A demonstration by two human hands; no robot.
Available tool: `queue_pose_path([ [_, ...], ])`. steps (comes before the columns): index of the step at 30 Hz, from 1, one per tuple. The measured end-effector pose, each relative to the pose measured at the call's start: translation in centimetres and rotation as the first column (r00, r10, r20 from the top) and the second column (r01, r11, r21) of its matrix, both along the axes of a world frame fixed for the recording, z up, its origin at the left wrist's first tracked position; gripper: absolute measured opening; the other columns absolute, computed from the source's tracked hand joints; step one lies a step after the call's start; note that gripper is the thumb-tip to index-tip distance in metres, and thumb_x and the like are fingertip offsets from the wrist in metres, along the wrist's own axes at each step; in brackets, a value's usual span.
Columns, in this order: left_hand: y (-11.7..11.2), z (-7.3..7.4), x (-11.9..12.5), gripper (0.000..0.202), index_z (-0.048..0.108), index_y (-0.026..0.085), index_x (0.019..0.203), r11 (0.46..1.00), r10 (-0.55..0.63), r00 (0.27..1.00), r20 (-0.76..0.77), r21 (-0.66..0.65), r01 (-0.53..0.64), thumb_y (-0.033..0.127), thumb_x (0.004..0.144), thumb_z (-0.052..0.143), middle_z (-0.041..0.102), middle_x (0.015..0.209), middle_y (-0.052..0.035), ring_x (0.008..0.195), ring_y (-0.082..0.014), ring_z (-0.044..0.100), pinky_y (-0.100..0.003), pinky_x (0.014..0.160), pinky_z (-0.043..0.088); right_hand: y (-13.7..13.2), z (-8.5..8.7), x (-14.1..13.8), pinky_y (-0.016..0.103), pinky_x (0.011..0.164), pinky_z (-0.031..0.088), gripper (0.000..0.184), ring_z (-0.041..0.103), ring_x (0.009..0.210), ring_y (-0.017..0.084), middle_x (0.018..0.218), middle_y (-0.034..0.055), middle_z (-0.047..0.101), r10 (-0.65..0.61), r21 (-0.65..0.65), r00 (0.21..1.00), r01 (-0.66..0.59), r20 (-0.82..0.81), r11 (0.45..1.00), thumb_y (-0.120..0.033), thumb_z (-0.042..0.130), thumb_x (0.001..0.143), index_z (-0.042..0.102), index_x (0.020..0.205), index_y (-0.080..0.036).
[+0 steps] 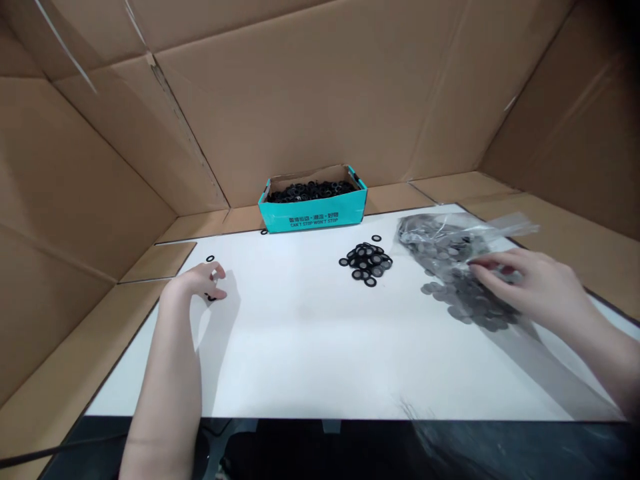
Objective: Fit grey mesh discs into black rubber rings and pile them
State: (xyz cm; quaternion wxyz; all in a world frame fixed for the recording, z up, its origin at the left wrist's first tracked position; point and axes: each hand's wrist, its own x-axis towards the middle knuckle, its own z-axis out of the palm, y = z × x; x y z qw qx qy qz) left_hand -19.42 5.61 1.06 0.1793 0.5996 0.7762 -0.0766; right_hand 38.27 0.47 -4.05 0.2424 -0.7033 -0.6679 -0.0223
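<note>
At the left of the white tabletop, my left hand hovers with fingers bent and apart. A black ring lies under its fingertips, partly covered; I cannot tell whether they touch it. Just beyond the knuckles is another black ring. On the right, my right hand pinches thumb and forefinger together over a heap of thin grey discs. What the pinch holds, if anything, is too small to make out. Against that heap lies a clear plastic bag with more grey discs inside.
A pile of black rings with grey centres sits mid-table. Behind it stands a turquoise box full of black rings, with one loose ring by its left corner. Cardboard walls enclose the back and sides of the white table.
</note>
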Motion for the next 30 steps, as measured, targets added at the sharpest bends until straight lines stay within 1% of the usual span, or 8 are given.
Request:
queue_pose_path([
  [4, -0.4, -0.2, -0.7, 0.056, 0.06, 0.023, 0.096, 0.998, 0.012, 0.998, 0.061, -0.065, -0.008, 0.036, 0.043, 0.071, 0.067, 0.095, -0.0044, 0.075, -0.0218, 0.068, -0.028, 0.064, 0.052, -0.1, -2.1, 2.6, 0.039, 0.075, 0.047, 0.032, 0.064, 0.085, 0.028, 0.092, 0.0111, 0.073, 0.057, -0.016, 0.993, -0.056, 0.106, 0.998, -0.047, 0.056, 0.078, 0.076, 0.085, -0.024],
  [9, -0.3, -0.4, -0.7, 0.054, 0.06, 0.023, 0.095, 0.999, 0.002, 0.995, 0.102, -0.052, 0.003, 0.033, 0.042, 0.069, 0.066, 0.097, -0.0036, 0.075, -0.0208, 0.069, -0.028, 0.067, 0.053, 0.9, -3.1, 1.9, 0.041, 0.075, 0.049, 0.038, 0.063, 0.082, 0.03, 0.086, 0.0114, 0.071, 0.099, 0.042, 0.981, -0.108, 0.169, 0.993, -0.049, 0.05, 0.082, 0.076, 0.09, -0.022],
  [12, -0.2, -0.1, -0.4, 0.052, 0.063, 0.022, 0.093, 1.0, -0.003, 0.995, 0.105, -0.001, 0.003, 0.033, 0.043, 0.071, 0.067, 0.098, -0.0045, 0.08, -0.0225, 0.069, -0.029, 0.071, 0.054, 1.7, -2.9, 0.7, 0.041, 0.072, 0.048, 0.035, 0.06, 0.081, 0.031, 0.088, 0.011, 0.071, 0.089, 0.039, 0.977, -0.098, 0.195, 0.994, -0.047, 0.052, 0.082, 0.076, 0.09, -0.023],
  [16, -0.1, 0.3, -0.1, 0.043, 0.066, 0.022, 0.086, 0.998, 0.011, 0.993, 0.116, 0.065, -0.019, 0.033, 0.045, 0.073, 0.07, 0.09, -0.0038, 0.08, -0.0227, 0.069, -0.029, 0.072, 0.053, 2.4, -2.4, -0.6, 0.041, 0.07, 0.046, 0.03, 0.057, 0.085, 0.031, 0.092, 0.0116, 0.072, 0.081, -0.001, 0.973, -0.082, 0.218, 0.997, -0.043, 0.055, 0.082, 0.077, 0.091, -0.024],
  [20, -0.1, 0.3, 0.0, 0.031, 0.065, 0.022, 0.075, 0.99, 0.051, 0.99, 0.133, 0.123, -0.068, 0.029, 0.046, 0.073, 0.071, 0.079, -0.0023, 0.073, -0.0223, 0.068, -0.029, 0.067, 0.052, 2.7, -2.1, -1.2, 0.039, 0.068, 0.042, 0.024, 0.056, 0.086, 0.031, 0.095, 0.0116, 0.073, 0.059, -0.028, 0.975, -0.054, 0.216, 0.998, -0.041, 0.059, 0.08, 0.076, 0.085, -0.024],
  [24, -0.2, 0.4, 0.2, 0.024, 0.064, 0.021, 0.07, 0.98, 0.076, 0.98, 0.182, 0.17, -0.107, 0.03, 0.05, 0.073, 0.071, 0.07, -0.0015, 0.062, -0.02, 0.066, -0.028, 0.061, 0.051, 2.5, -1.4, -1.7, 0.036, 0.062, 0.038, 0.016, 0.057, 0.08, 0.029, 0.086, 0.0073, 0.074, 0.031, -0.022, 0.992, -0.029, 0.119, 0.999, -0.039, 0.062, 0.074, 0.071, 0.072, -0.026],
  [26, -0.3, 0.5, 0.3, 0.025, 0.065, 0.02, 0.073, 0.97, 0.071, 0.976, 0.204, 0.214, -0.116, 0.032, 0.052, 0.072, 0.071, 0.071, -0.0022, 0.062, -0.0198, 0.067, -0.028, 0.062, 0.051, 2.3, -1.0, -1.9, 0.036, 0.061, 0.038, 0.016, 0.057, 0.076, 0.027, 0.083, 0.0065, 0.073, 0.031, 0.001, 0.998, -0.031, 0.057, 1.0, -0.039, 0.061, 0.073, 0.068, 0.069, -0.025],
  [30, -0.5, 1.0, 1.3, 0.035, 0.068, 0.019, 0.09, 0.931, 0.029, 0.966, 0.257, 0.345, -0.12, 0.04, 0.063, 0.067, 0.073, 0.083, -0.0037, 0.07, -0.0188, 0.069, -0.029, 0.07, 0.053, 1.7, 0.0, -2.1, 0.035, 0.06, 0.038, 0.017, 0.059, 0.071, 0.024, 0.081, 0.0072, 0.073, -0.006, 0.055, 0.999, 0.008, -0.036, 0.998, -0.039, 0.06, 0.072, 0.068, 0.071, -0.024],
])
